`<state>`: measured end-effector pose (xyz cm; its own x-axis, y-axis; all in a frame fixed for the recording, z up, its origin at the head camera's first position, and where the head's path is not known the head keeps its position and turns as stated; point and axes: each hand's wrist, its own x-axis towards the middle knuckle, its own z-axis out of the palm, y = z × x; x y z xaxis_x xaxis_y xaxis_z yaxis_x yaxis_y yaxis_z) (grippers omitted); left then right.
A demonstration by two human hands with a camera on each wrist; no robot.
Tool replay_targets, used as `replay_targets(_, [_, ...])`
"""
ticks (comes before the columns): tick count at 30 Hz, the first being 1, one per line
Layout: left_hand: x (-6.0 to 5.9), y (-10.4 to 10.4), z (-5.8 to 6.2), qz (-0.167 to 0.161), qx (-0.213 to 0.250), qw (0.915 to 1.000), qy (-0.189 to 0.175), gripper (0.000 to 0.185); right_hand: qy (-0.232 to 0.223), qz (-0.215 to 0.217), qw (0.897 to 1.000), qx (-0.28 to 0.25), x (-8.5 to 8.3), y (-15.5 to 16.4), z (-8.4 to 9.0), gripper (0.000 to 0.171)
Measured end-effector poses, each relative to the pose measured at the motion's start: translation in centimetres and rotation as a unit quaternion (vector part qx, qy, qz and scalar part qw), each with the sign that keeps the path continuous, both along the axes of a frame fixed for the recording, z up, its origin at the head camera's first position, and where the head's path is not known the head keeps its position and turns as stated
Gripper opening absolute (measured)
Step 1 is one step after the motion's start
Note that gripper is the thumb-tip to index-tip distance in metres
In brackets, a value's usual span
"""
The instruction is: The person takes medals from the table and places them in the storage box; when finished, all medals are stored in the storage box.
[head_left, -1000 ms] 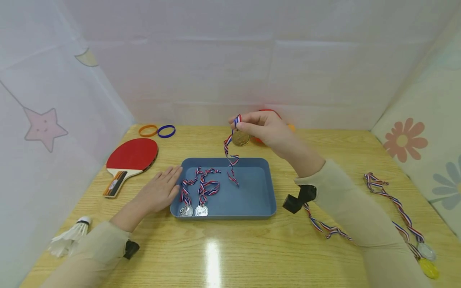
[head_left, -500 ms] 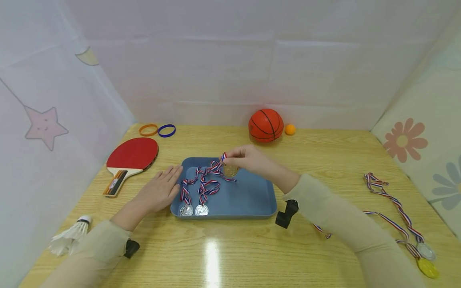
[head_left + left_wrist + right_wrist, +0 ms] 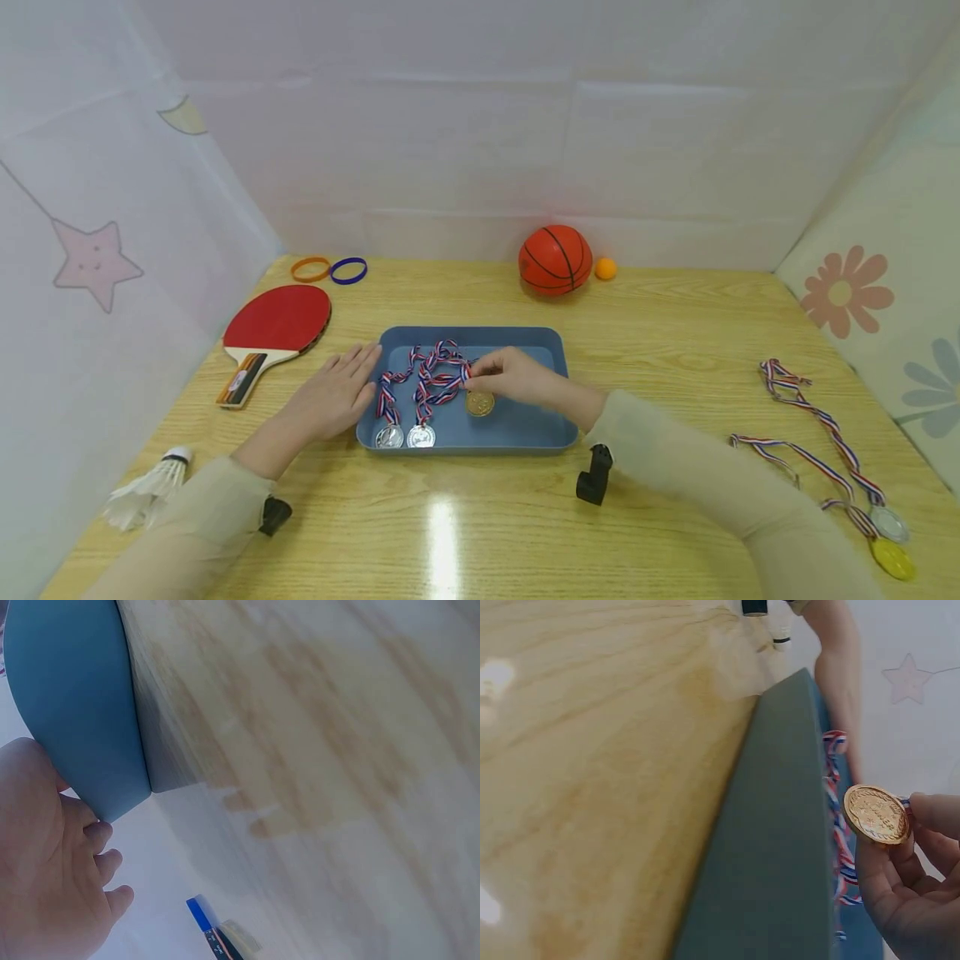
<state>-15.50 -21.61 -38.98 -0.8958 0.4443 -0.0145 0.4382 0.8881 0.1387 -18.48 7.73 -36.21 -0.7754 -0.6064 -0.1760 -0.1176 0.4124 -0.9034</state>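
A gold medal (image 3: 480, 403) on a red, white and blue ribbon hangs from my right hand (image 3: 517, 377), which pinches the ribbon just above the disc, over the tray. In the right wrist view the medal (image 3: 876, 814) faces the camera, below the thumb and fingertips. My left hand (image 3: 339, 395) rests with straight fingers against the left end of the blue-grey tray (image 3: 465, 451); the left wrist view has the fingers beside the tray wall (image 3: 82, 697). Inside the tray, at its left, lie two silver medals (image 3: 389, 437) with crumpled ribbons.
A red paddle (image 3: 277, 321) and a shuttlecock (image 3: 153, 487) lie at the left. Behind are orange and blue wristbands (image 3: 348, 271), a small basketball (image 3: 556, 260) and an orange ball (image 3: 605, 268). At the right lie a silver medal (image 3: 890, 524) and a yellow medal (image 3: 892, 558).
My right hand has come down and toward me with the gold medal, from above the table behind the tray into the tray's middle. The left hand has stayed at the tray's end.
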Motion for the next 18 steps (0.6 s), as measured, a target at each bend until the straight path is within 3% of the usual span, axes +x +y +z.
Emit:
replay_targets(7, [-0.1,0.0,0.0,-0.002,0.000,1.0000,-0.001,0.057,-0.011,0.035,0.999,-0.011,0.5,-0.8,-2.8,0.013])
replay_targets(18, [0.0,0.0,0.0,0.000,0.001,1.0000,-0.001,0.056,-0.027,0.042,0.999,-0.001,0.5,-2.1,-4.3,0.016])
